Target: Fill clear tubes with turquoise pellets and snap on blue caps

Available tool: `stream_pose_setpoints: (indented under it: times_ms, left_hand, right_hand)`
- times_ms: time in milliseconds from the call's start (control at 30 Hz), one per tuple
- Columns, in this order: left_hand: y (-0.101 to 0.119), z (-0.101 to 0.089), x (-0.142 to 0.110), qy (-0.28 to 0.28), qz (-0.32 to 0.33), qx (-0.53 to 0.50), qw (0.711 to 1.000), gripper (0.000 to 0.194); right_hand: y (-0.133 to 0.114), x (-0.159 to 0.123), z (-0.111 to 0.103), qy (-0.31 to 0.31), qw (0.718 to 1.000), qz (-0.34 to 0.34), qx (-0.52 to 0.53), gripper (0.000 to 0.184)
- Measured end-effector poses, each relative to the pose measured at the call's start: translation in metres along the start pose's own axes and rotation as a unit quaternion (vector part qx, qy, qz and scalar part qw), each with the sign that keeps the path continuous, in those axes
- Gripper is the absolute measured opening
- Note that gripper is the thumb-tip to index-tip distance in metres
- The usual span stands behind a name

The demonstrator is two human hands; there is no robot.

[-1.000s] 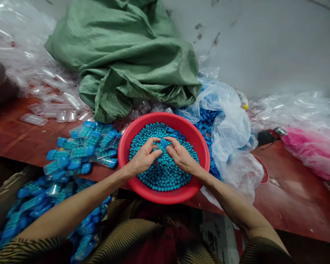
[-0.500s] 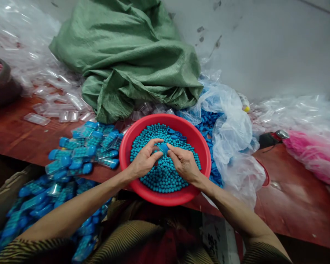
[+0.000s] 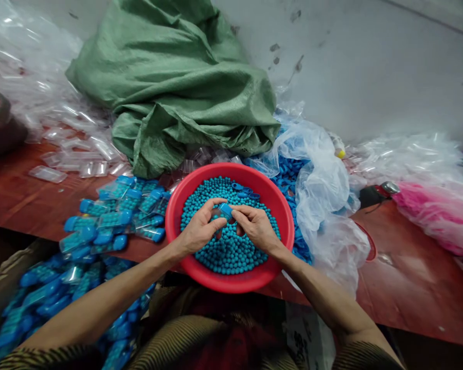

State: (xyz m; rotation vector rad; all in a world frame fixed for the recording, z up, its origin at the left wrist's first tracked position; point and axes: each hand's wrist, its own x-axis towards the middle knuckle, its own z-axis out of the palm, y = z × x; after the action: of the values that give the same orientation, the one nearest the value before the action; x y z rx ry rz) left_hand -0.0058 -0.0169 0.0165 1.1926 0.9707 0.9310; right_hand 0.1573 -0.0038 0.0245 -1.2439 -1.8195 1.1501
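A red basin point(image 3: 173, 216) full of small teal balls point(image 3: 231, 252) sits at the table's front edge. Both my hands meet over it. My left hand point(image 3: 198, 231) is closed around a small clear tube point(image 3: 216, 215), mostly hidden by its fingers. My right hand point(image 3: 256, 228) pinches a blue cap point(image 3: 226, 209) at the tube's end. A few loose blue caps point(image 3: 245, 189) lie on the balls at the basin's far side.
Filled blue-capped tubes point(image 3: 119, 213) lie piled left of the basin and in a box point(image 3: 42, 293) below. Empty clear tubes point(image 3: 77, 154), a green sack point(image 3: 177, 87), a clear bag of blue caps point(image 3: 316, 174) and pink-filled plastic point(image 3: 440, 210) surround it. A dark bowl point(image 3: 0, 126) stands far left.
My hands stayed together over the basin, with the right fingers working the blue cap at the tube's end. The view shifted slightly.
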Motion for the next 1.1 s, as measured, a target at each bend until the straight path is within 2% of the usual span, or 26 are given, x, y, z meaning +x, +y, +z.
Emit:
stream_pose_setpoints:
  times_ms: [100, 167, 367, 567, 633, 733, 800, 900, 967, 1033, 1100]
  left_hand:
    - [0.000, 0.000, -0.002, 0.007, -0.002, -0.018, 1.000, 0.048]
    - [0.000, 0.000, -0.002, 0.008, -0.008, -0.030, 0.999, 0.051]
    - [-0.005, -0.002, 0.001, -0.009, -0.012, -0.010, 1.000, 0.049]
    - [-0.008, -0.003, 0.002, 0.012, -0.016, -0.015, 1.000, 0.042]
    - [-0.007, -0.003, 0.003, 0.018, -0.006, -0.010, 1.000, 0.044]
    - [-0.007, -0.002, 0.003, 0.029, 0.013, 0.033, 0.999, 0.051]
    - [-0.007, -0.001, 0.003, 0.042, 0.018, 0.063, 0.997, 0.052]
    - [-0.007, -0.001, 0.002, 0.045, -0.011, 0.054, 0.997, 0.047]
    - [-0.006, -0.002, 0.001, 0.028, -0.046, 0.021, 0.998, 0.046]
    - [-0.005, -0.003, 0.001, 0.006, -0.070, -0.002, 0.998, 0.048]
    - [-0.004, -0.002, 0.002, -0.004, -0.065, 0.008, 0.998, 0.051]
  right_hand:
    - [-0.001, -0.003, -0.001, 0.024, 0.991, -0.097, -0.095, 0.030]
    - [-0.001, -0.004, -0.002, 0.010, 0.984, -0.130, -0.125, 0.031]
    - [0.000, -0.006, -0.002, -0.013, 0.996, -0.045, -0.074, 0.033]
    - [0.004, -0.003, -0.002, -0.017, 0.985, -0.126, -0.115, 0.032]
    - [0.007, 0.001, -0.001, -0.019, 0.993, -0.091, -0.075, 0.032]
    - [0.010, 0.005, 0.002, -0.036, 0.999, 0.002, 0.024, 0.033]
    - [0.009, 0.004, 0.004, -0.036, 0.998, 0.022, 0.036, 0.033]
    - [0.008, -0.001, 0.005, -0.004, 0.998, -0.037, -0.051, 0.029]
    - [0.008, -0.003, 0.004, -0.008, 0.993, -0.071, -0.090, 0.028]
    - [0.010, -0.002, 0.002, -0.040, 0.996, -0.055, -0.064, 0.027]
    - [0.012, -0.001, 0.001, -0.067, 0.998, -0.002, 0.006, 0.028]
